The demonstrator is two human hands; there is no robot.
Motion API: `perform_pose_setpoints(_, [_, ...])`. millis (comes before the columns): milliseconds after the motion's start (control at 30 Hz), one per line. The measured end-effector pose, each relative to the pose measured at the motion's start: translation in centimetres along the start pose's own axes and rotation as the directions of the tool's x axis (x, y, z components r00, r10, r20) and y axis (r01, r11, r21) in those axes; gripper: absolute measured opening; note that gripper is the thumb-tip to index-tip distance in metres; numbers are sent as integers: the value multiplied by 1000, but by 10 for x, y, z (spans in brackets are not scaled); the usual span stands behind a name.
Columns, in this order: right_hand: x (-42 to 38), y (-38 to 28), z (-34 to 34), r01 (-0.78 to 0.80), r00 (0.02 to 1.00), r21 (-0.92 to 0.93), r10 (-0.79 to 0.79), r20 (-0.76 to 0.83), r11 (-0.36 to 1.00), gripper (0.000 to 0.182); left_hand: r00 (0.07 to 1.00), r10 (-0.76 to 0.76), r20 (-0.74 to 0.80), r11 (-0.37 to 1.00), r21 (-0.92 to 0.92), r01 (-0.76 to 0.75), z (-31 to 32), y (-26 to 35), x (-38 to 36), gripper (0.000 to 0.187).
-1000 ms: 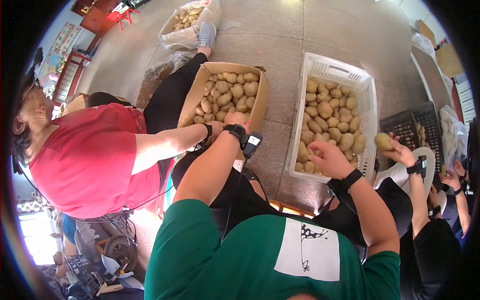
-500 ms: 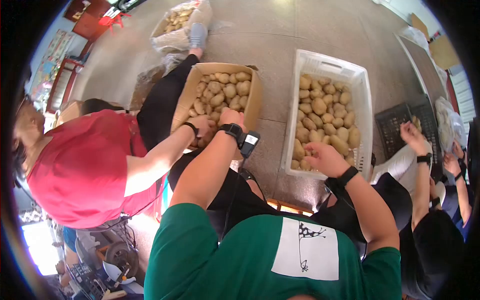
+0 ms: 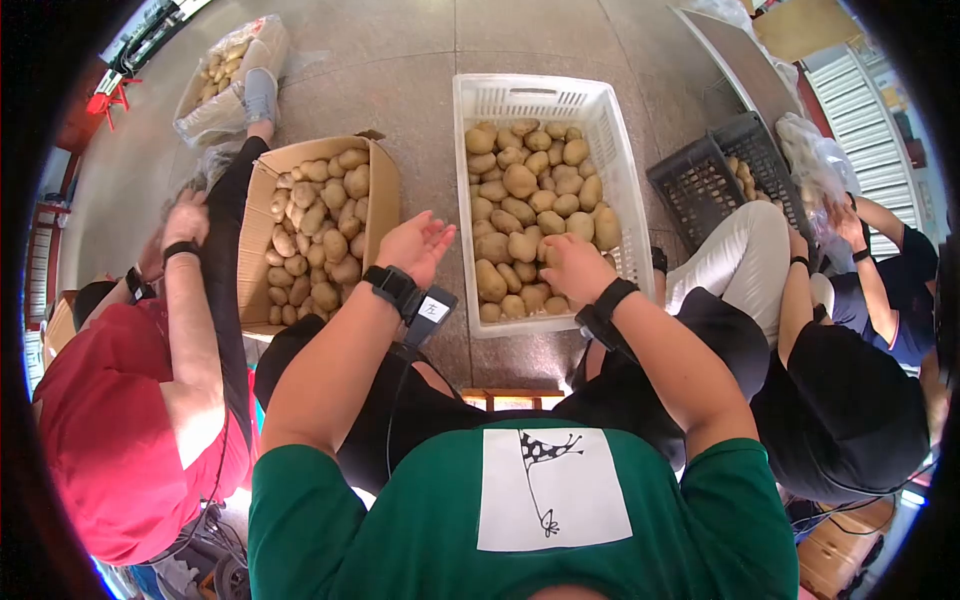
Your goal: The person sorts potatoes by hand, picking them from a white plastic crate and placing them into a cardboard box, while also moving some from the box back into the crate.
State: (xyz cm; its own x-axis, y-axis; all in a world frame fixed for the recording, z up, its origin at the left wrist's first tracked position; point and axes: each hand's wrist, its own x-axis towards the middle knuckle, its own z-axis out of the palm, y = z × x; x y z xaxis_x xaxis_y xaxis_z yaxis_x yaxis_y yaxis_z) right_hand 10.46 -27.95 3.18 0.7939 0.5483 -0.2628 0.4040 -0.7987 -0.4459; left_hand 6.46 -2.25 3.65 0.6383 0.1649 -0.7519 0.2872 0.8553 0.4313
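My left hand is open, palm turned up with nothing in it, over the gap between the cardboard box and the white plastic crate. Potatoes fill much of the box. Inside the crate, my right hand reaches down among the potatoes, fingers curled around one potato that its fingers largely hide. Both my wrists carry black bands with small devices.
A person in red sits on my left, hands near their knee. A bagged box of potatoes stands far left. To my right are a black crate with potatoes, plastic bags and other people at work.
My view has turned right. My left hand has left the cardboard box and moved toward the white crate. The co-worker in red has drawn their hand out of the box.
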Motion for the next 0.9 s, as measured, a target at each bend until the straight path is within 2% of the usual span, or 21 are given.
perform_pose_setpoints(33, [2, 5, 1, -61, 993, -6, 61, 101, 998, 47, 999, -19, 31, 1000, 19, 18, 3, -1, -3, 19])
perform_pose_setpoints(333, [19, 26, 17, -73, 979, 25, 67, 192, 997, 55, 998, -59, 33, 996, 67, 57, 11, -2, -6, 19])
perform_pose_setpoints(400, [23, 23, 19, -150, 952, -65, 162, 258, 987, 54, 998, -55, 23, 996, 75, 53, 11, -2, -6, 19])
perform_pose_setpoints(433, [23, 19, 17, -139, 955, -126, 167, 244, 982, 55, 999, -51, 16, 995, 82, 49, 10, -2, -6, 19])
perform_pose_setpoints(533, [31, 22, 21, -165, 935, -84, 183, 305, 983, 56, 996, -64, 57, 995, 82, 60, 4, -3, 3, 21])
perform_pose_setpoints(700, [31, -6, 6, -163, 946, 49, 142, 290, 985, 52, 997, -66, 43, 995, 72, 63, 11, -5, -9, 21])
perform_pose_setpoints(767, [31, -17, -1, -134, 969, 207, 84, 235, 969, 49, 993, -101, 64, 990, 110, 93, 11, -7, -10, 21])
perform_pose_setpoints(800, [32, -23, -7, -126, 968, 209, 74, 238, 970, 49, 994, -94, 58, 991, 105, 87, 11, -8, -10, 21])
perform_pose_setpoints(867, [27, -47, -24, -335, 917, 507, 150, 371, 794, 48, 988, -123, 98, 983, 149, 107, 14, -9, -14, 21])
perform_pose_setpoints(900, [27, -46, -19, -278, 943, 608, 89, 322, 744, 44, 987, -137, 84, 977, 175, 121, 15, -10, -16, 22])
